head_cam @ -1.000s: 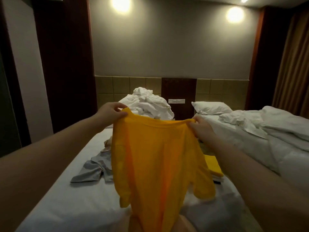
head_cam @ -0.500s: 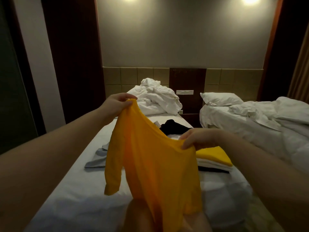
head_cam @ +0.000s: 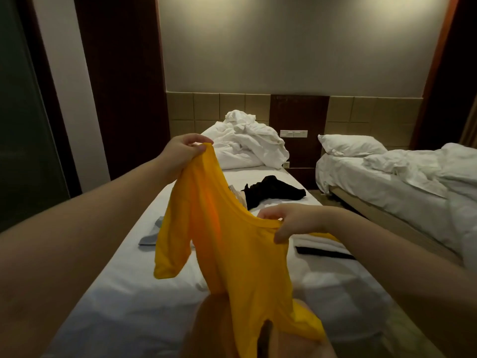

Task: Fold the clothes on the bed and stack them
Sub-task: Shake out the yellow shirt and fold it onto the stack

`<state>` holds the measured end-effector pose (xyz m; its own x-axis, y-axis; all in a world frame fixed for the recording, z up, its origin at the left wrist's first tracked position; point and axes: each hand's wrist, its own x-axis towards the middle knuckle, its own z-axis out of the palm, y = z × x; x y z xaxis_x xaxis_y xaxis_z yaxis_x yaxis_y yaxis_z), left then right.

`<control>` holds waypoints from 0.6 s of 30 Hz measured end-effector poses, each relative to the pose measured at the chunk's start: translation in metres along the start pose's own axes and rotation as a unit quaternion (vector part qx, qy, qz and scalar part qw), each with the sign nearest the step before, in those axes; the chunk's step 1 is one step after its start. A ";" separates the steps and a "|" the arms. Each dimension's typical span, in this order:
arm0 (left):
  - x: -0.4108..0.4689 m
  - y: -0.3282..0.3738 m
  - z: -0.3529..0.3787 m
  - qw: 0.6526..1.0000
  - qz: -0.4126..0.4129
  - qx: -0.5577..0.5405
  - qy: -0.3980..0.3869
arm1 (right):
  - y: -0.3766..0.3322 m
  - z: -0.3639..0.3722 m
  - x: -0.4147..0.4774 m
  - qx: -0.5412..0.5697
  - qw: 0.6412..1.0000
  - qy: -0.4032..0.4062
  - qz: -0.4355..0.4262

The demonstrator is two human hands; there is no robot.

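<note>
A yellow T-shirt (head_cam: 232, 249) hangs in the air over the near bed (head_cam: 124, 301). My left hand (head_cam: 183, 151) pinches one shoulder, held high. Lower and to the right, my right hand (head_cam: 291, 220) grips the other shoulder near the collar. The shirt slants down to the right, one sleeve dangling at the left. Behind my right hand lies a folded stack (head_cam: 320, 244) of white, black and yellow clothes, partly hidden. A black garment (head_cam: 273, 191) and a grey garment (head_cam: 152, 236) lie loose on the sheet.
A crumpled white duvet (head_cam: 250, 143) is heaped at the head of the near bed. A second unmade bed (head_cam: 402, 177) with a pillow stands to the right across a narrow gap. Dark wood panels and a wall close off the left side.
My right hand has dropped lower with its shoulder of the shirt, so the shirt now slants. The black garment and the folded stack have come into sight behind it.
</note>
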<state>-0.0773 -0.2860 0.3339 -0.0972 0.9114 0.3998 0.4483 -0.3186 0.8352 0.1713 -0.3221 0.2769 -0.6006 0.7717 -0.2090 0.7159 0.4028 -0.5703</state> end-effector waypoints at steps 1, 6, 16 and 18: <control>0.000 0.000 -0.001 1.000 -0.005 0.003 -0.003 | -0.001 0.000 0.000 0.000 1.000 -0.008 0.006; -0.003 0.001 -0.015 0.995 -0.027 0.035 -0.091 | 0.011 0.005 0.004 -0.172 0.977 -0.060 0.113; -0.015 0.011 -0.038 0.960 -0.124 0.104 -0.231 | 0.035 -0.050 -0.002 -0.126 0.923 0.364 0.026; -0.010 0.009 -0.030 0.969 -0.125 0.128 -0.170 | 0.027 -0.058 -0.002 -0.154 0.892 0.424 0.011</control>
<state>-0.0994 -0.3054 0.3487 0.0470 0.9988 0.0136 0.6588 -0.0413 0.7512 0.2129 -0.2844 0.3084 -0.1931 0.8233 0.5338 0.8661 0.3987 -0.3016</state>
